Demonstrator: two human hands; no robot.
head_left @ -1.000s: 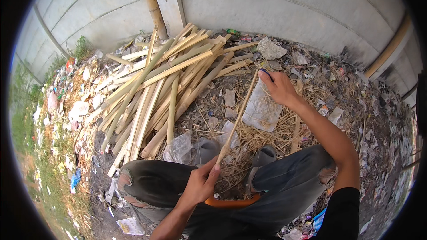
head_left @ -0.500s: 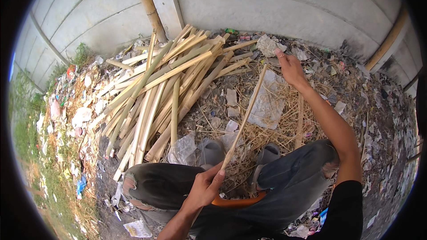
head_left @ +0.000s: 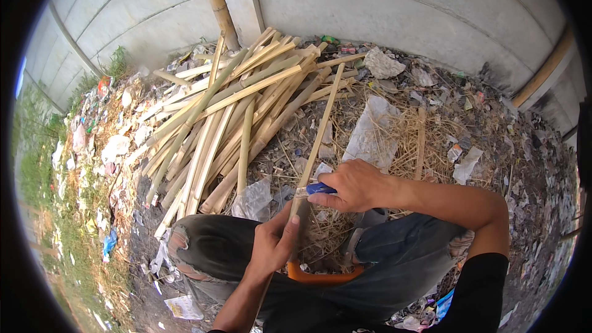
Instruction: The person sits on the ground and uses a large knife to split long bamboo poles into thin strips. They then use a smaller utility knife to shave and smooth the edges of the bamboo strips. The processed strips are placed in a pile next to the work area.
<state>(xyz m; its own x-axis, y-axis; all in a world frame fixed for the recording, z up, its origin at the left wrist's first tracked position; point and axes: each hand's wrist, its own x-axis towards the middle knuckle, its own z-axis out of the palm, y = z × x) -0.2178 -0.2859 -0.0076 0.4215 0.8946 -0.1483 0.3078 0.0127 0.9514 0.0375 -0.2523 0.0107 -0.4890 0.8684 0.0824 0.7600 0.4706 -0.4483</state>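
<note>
A long, split bamboo strip (head_left: 323, 126) slants up and away from my lap. My left hand (head_left: 273, 240) is closed round its lower part, thumb along the top. My right hand (head_left: 359, 186) is closed on a blue-handled knife (head_left: 320, 189), which meets the strip just above my left fingers. Its blade is mostly hidden and blurred. Both hands are close together over my bent knees. A loose pile of split bamboo strips (head_left: 231, 102) lies beyond my left knee.
A pale rock (head_left: 383, 63) lies by the grey concrete wall (head_left: 394, 12). Dry shavings (head_left: 404, 148) and a flat plastic sheet (head_left: 371, 129) cover ground ahead of me. An orange piece (head_left: 324, 277) shows between my legs. A bamboo pole (head_left: 217, 3) leans against the wall; litter surrounds me.
My right hand has come back from the pale rock by the wall to the strip, now with the blue-handled knife in it. The strip stands steeper, its far end shifted left.
</note>
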